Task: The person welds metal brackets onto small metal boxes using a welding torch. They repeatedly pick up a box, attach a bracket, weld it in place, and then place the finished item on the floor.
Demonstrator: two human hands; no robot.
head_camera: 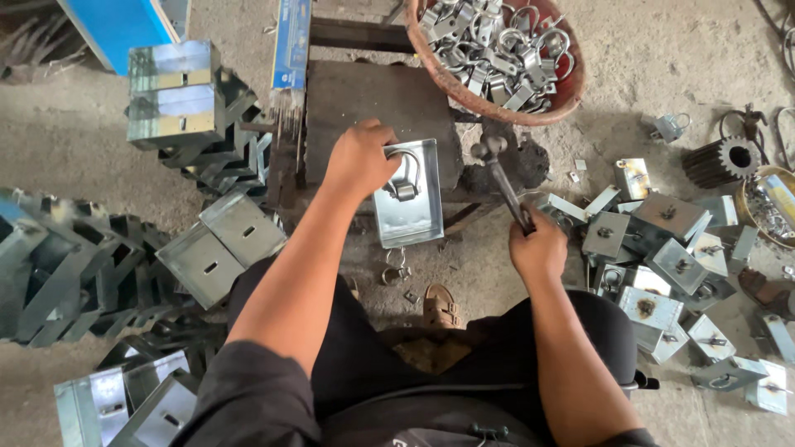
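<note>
My left hand (358,159) presses a ring (403,175) into the tray (407,217) just right of it, fingers curled over the ring. Further right, my right hand (538,247) is closed round a hammer (502,177), its head raised beside the tray.

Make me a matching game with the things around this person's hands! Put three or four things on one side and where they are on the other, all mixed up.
Things:
1. Hammer
2. Metal tray with ring
3. Round basket of metal rings
4. Sandal

Places:
A. under the left hand, on the block
B. on the floor between the knees
C. in the right hand
D. at the top, behind the block

Pairs: 1-C, 2-A, 3-D, 4-B
</note>
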